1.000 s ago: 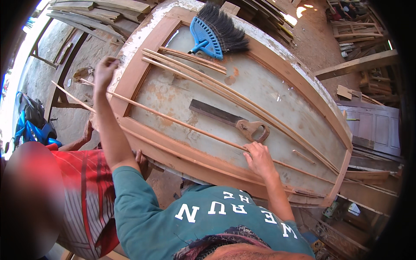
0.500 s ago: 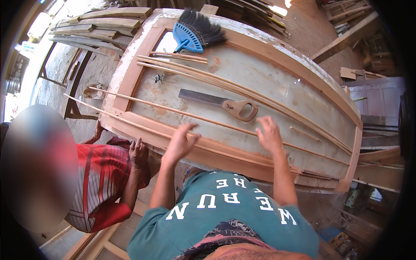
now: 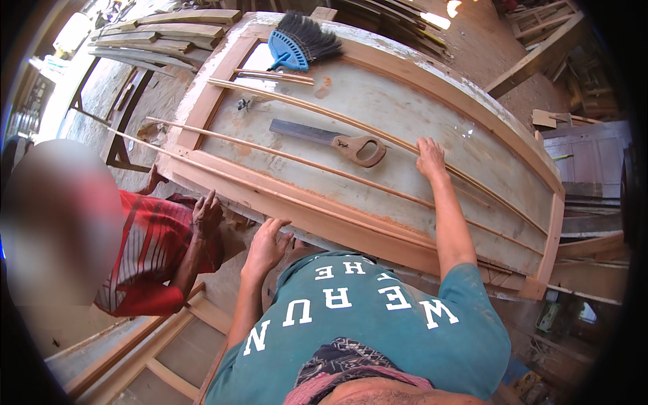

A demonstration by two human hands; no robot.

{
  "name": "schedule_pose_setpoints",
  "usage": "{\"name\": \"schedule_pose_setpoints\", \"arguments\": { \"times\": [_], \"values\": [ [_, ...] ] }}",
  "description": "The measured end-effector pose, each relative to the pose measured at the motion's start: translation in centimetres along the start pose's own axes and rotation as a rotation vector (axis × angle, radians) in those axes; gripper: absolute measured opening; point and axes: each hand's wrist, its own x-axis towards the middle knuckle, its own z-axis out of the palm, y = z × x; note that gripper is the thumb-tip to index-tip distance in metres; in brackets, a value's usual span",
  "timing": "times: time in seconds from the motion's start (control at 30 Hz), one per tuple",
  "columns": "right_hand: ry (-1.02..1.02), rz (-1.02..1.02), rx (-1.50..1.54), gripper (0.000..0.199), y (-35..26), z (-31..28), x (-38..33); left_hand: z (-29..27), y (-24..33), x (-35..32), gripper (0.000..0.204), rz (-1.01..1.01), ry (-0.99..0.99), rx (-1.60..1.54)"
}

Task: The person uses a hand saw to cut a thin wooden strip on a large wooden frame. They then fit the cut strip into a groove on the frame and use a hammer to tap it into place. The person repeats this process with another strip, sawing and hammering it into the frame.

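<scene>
My right hand [image 3: 430, 158] reaches across a large wooden frame [image 3: 385, 253] and closes on the long thin wooden strips [image 3: 317, 115] lying along its far half. At the frame's near edge is my left hand [image 3: 266, 246], its fingers loosely bent and thumb apart, holding nothing that I can see. Between the strips lies a handsaw [image 3: 361, 150] with a wooden handle, its blade pointing left. Nearer to me, another thin strip [image 3: 290, 162] crosses the frame, and a further long strip [image 3: 202, 175] runs along the near rail and sticks out past the left end.
A blue brush head with black bristles [image 3: 289, 50] lies at the far left corner beside short strips [image 3: 277, 77]. On my left a person in a red striped shirt [image 3: 158, 236] keeps a hand [image 3: 206, 212] near the frame's edge. Stacked boards [image 3: 162, 34] stand behind.
My right hand has moved away from me, past the saw, onto the far strips. My left hand has drawn back to the near edge. The far strips now lie closer together.
</scene>
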Motion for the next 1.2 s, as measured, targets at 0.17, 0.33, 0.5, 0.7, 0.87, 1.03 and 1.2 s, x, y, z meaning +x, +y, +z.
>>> {"name": "schedule_pose_setpoints", "arguments": {
  "times": [0.17,0.33,0.5,0.7,0.87,1.03,1.2],
  "values": [
    [0.003,-0.04,0.08,0.034,-0.5,0.0,0.3,1.0,1.2,0.1,0.032,0.014,-0.008,0.025],
    [0.036,-0.115,0.145,0.032,-1.0,-0.4,0.5,1.9,2.3,1.2,0.034,0.072,-0.075,0.057],
    [0.056,-0.115,0.193,0.035,-0.3,-0.1,-0.1,3.4,2.1,1.6,0.033,0.11,-0.068,0.065],
    [0.064,-0.067,0.169,0.036,-1.5,-1.7,-1.4,3.6,1.1,0.8,0.032,0.094,-0.07,0.051],
    [0.094,-0.079,0.157,0.031,-0.8,-0.7,-1.4,2.9,0.9,0.8,0.032,0.09,-0.059,0.048],
    [0.172,-0.15,0.112,0.03,-1.4,-0.6,-0.8,3.2,-1.0,0.6,0.031,0.089,0.008,0.012],
    [0.161,-0.113,0.244,0.022,-0.3,-0.2,-1.4,4.4,-2.5,1.6,0.025,0.162,0.039,-0.024]
  ]
}}
